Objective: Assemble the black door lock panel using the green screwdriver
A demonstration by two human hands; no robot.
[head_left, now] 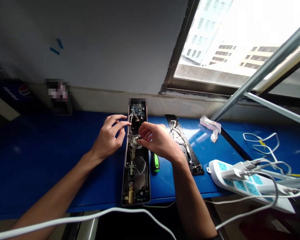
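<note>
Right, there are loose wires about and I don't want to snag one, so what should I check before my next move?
1. Long case lying open side up: ok.
2. Right hand at the round part in the case: ok; whether its fingers grip anything, cannot tell.
3. Left hand free of tools: ok.
4. Wires at the case's far end clear of the left fingers: cannot tell; they are very close in this view.
5. Green-and-black handle close by: ok, just right of the case.
6. White cable clear of the left forearm: not ok; it crosses the forearm in view, though contact is unclear.
</note>
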